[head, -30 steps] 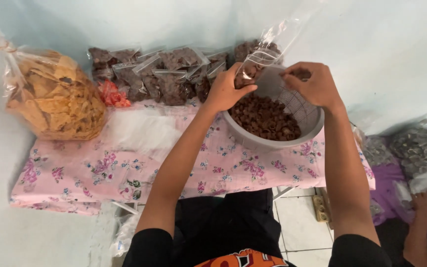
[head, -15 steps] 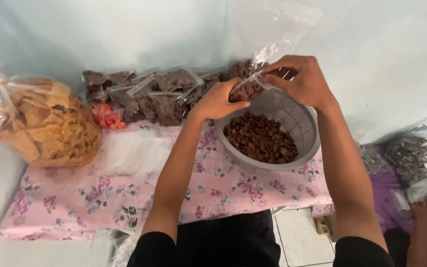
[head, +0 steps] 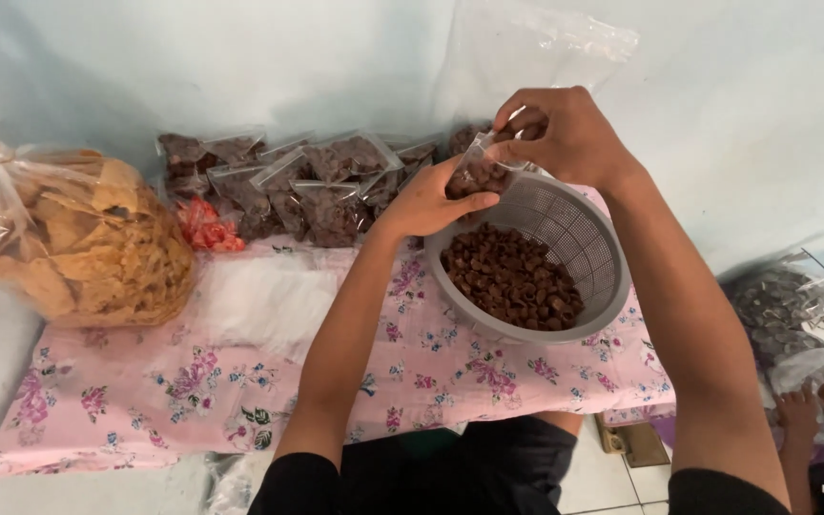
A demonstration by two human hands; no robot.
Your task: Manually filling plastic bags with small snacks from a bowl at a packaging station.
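**Both hands closed on a small clear bag above the basket's far rim**

The fingers [head: 526, 122] of the right hand [head: 565, 133] are curled tight and pinch the top edge of a small clear plastic bag partly filled with dark brown snack pieces [head: 479, 174]. The left hand [head: 426, 202] cups the same bag from below and from the left, its thumb and fingers wrapped against the filled lower part. So the bag sits between the two hands, long axis running from the left hand's palm up and to the right toward the right hand's pinch, mouth end uppermost. The right hand alone has the mouth; the left only bears the weight.

Directly below and slightly nearer lies the round grey perforated plastic basket [head: 579, 238], holding a heap of loose dark brown snack pieces [head: 512, 278]. The bag hangs over the basket's far left rim.

The basket rests on a table covered by a pink floral cloth [head: 193, 381]. Along the far edge, left of the hands, a row of filled clear bags of the same brown pieces [head: 321, 186] leans against the pale wall. At far left stands a large clear bag of pale yellow chips [head: 88, 248], with a stack of empty clear bags [head: 259, 291] beside it. Another person's hand [head: 798, 410] shows at lower right.
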